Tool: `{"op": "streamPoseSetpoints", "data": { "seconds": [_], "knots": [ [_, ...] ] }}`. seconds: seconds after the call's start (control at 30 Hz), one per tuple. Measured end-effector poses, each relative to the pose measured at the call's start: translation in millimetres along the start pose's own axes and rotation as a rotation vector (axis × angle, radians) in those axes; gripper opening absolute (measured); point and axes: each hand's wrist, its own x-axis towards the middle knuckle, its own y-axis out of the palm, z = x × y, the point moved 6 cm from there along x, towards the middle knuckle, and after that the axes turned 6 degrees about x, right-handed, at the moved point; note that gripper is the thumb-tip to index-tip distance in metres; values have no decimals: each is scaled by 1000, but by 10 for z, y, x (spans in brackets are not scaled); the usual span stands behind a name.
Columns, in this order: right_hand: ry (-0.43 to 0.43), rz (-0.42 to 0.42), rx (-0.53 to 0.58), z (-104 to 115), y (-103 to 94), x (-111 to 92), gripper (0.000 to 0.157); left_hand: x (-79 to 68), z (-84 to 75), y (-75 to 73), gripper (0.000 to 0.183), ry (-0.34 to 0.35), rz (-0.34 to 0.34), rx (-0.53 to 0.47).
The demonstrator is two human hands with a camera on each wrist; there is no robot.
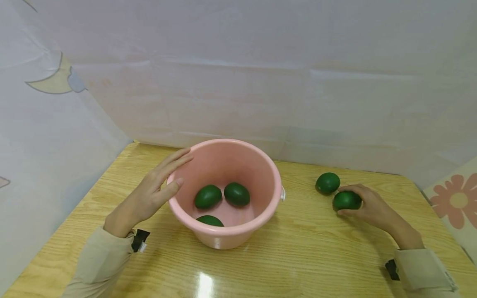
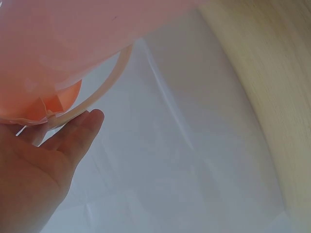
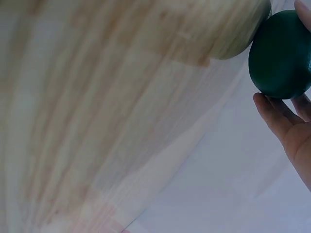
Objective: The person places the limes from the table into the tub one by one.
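Observation:
My left hand [image 1: 150, 192] rests on the left rim of a pink bucket [image 1: 223, 239], fingers fairly straight and the thumb over the edge. From the left wrist view, the fingers [image 2: 90, 127] lie against the bucket's pale handle [image 2: 109, 85], close to where it joins the side. Inside the bucket are three smooth dark green avocados [image 1: 208, 197]. Over on the right, my right hand [image 1: 372, 209] holds another avocado [image 1: 346, 201] between thumb and fingers, low at the table; the right wrist view shows its glossy egg shape [image 3: 279, 56]. A further avocado [image 1: 328, 183] lies just beyond it.
The wood-grain table [image 1: 298, 248] carries everything. A pale sheet [image 1: 238, 95] hangs behind its back edge and along both sides, printed with a moon [image 1: 56, 80] and a flower [image 1: 457, 200]. The bucket's white handle joint [image 1: 283, 193] sticks out on its right side.

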Motion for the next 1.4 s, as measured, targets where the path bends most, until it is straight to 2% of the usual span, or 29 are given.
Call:
{"op": "streamPoseSetpoints", "data": {
  "seconds": [0.33,0.63,1.03,1.23,1.4],
  "knots": [
    [11,20,0,-16,-33,-34,71,5,-6,-5,52,-4,4,-4],
    [-8,-29,-27,37,-113,-80,70,13,-1,-10,52,-4,3,-12],
    [-9,-71,-16,241,-153,-89,66,9,-3,-2,52,-1,3,-5],
    [-64,-127,-41,418,-186,-85,63,12,-3,-3,52,0,0,-2],
    [-70,-134,-32,521,-209,-79,63,10,-5,-6,52,-1,0,-4]
  ]
}}
